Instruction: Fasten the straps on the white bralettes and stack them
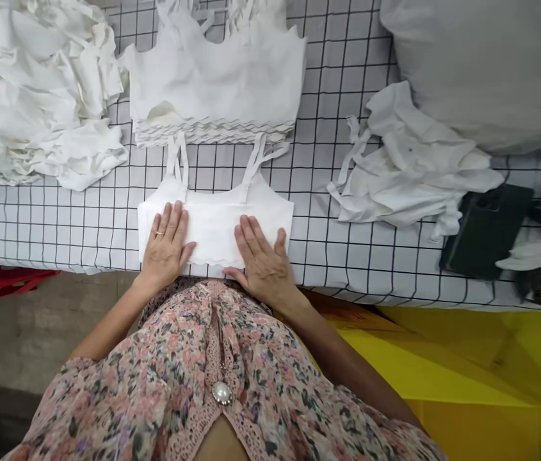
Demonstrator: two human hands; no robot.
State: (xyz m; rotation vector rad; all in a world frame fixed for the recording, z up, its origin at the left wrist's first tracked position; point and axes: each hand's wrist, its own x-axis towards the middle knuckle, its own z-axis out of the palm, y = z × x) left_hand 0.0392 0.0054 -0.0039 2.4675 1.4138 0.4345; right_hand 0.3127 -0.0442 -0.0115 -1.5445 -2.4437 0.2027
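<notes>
A white camisole top [215, 221] with scalloped hem and two thin straps lies flat on the table, straps pointing away from me. My left hand [167, 246], wearing a ring, presses palm down on its left half. My right hand [263, 266] rests flat on its right half near the hem. Neither hand grips the fabric. Just beyond the straps sits a neat stack of similar white tops [212, 77]. A crumpled white garment [409, 166] lies to the right, and a large heap of white garments [34, 96] lies at the far left.
A white cover with a black grid [59, 224] spreads over the table. At the right lie a dark phone [486, 230] and a grey sack [481, 64]. Below the table edge are a red crate [6, 282] and yellow cardboard [443, 358].
</notes>
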